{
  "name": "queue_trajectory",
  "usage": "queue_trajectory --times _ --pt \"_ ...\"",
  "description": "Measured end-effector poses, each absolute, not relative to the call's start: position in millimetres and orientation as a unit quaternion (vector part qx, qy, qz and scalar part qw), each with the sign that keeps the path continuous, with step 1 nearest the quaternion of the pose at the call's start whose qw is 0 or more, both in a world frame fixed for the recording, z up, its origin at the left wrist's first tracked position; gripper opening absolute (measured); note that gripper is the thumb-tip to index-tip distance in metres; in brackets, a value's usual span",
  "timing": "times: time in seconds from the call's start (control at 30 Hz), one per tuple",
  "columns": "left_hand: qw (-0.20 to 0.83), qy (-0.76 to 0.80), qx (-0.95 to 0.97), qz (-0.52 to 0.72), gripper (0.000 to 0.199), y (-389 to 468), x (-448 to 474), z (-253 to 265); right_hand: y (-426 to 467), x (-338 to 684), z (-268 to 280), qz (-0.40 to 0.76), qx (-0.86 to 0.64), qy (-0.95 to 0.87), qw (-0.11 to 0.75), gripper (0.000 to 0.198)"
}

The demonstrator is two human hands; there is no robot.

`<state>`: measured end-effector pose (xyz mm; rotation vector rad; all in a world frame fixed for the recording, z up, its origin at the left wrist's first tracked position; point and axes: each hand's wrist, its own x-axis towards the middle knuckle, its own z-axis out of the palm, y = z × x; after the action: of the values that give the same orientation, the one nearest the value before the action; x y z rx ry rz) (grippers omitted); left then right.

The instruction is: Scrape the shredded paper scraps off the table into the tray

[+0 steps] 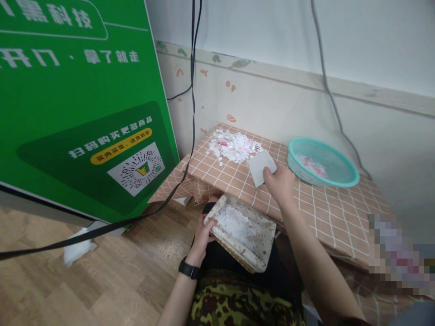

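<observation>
My left hand (203, 233) grips the left rim of a cloth-lined basket (265, 231) that rests on my lap, just below the table edge. White paper scraps (236, 224) lie inside the basket. Over the table, my right hand (279, 180) pinches a white square card (261, 166) between thumb and fingers. Just beyond the card, a heap of torn paper pieces (234, 146), mostly white with some pink, spreads across the checked tablecloth. Whether the card touches the cloth I cannot tell.
A turquoise plastic colander (324, 181) with pink and white bits stands right of my right hand. The table wears a brown checked tablecloth (326, 213). A green cabinet (84, 90) stands at left, with a black cord (193, 113) hanging before it.
</observation>
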<state>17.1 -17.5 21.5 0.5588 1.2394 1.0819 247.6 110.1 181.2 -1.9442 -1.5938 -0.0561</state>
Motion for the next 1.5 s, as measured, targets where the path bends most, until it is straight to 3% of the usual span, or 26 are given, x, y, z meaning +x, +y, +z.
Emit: queue_trajectory --times 0.37,1.13,1.5 --pt "0.647 0.554 0.243 0.464 0.05 -15 17 19 139 278 213 -0.032 -0.693 -0.694 0.193 0.045" --pt "0.648 0.551 0.248 0.463 0.045 -14 17 19 142 286 247 -0.086 -0.62 -0.778 0.056 0.039" --pt "0.647 0.556 0.243 0.461 0.048 -15 17 22 144 289 234 -0.089 -0.626 -0.77 0.084 0.038"
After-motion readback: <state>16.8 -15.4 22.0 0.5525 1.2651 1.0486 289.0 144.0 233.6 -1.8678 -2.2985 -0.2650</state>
